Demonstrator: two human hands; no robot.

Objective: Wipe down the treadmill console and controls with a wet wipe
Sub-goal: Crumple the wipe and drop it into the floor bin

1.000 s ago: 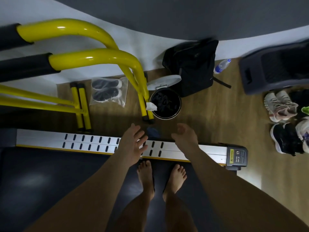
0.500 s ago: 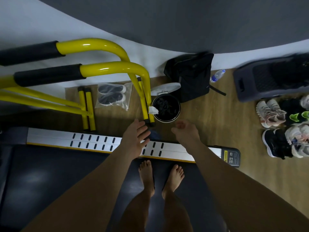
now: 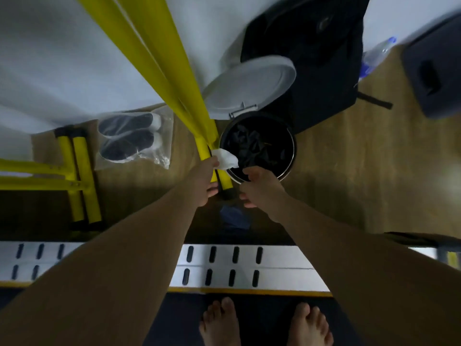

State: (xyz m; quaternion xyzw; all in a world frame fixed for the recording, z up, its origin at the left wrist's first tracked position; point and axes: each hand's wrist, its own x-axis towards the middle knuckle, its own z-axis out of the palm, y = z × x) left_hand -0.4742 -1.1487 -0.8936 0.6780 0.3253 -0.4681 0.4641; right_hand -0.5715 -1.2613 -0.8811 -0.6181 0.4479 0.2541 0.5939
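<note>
Reaching for: wet wipe [image 3: 225, 159]; head view only, person bent low over the treadmill side rail [image 3: 279, 268].
wet wipe: white, crumpled, hanging at the near-left rim of the bin [image 3: 291, 156] and touching the yellow frame leg [image 3: 203, 146]; looks caught on the rim, not down in the black liner.
left hand [image 3: 205, 174]: fingertips at the wipe's left edge, right beside the yellow leg; fingers hidden behind the back of the hand, so cannot tell if it pinches.
right hand [image 3: 260, 189]: over the bin's near rim, fingers loosely curled, holding nothing; probably ready to help take the wipe.
bin lid [image 3: 249, 83]: flipped up, so the bin mouth is open to reach.
around: bagged shoes [image 3: 129, 138] left of the leg, backpack [image 3: 319, 58] behind the bin, 2 bare feet [image 3: 219, 320] on the belt.
step judged: lifting the wipe off the rim or binning it, cannot tell which; console not in view.
risk: wipe slipping into the bin.
</note>
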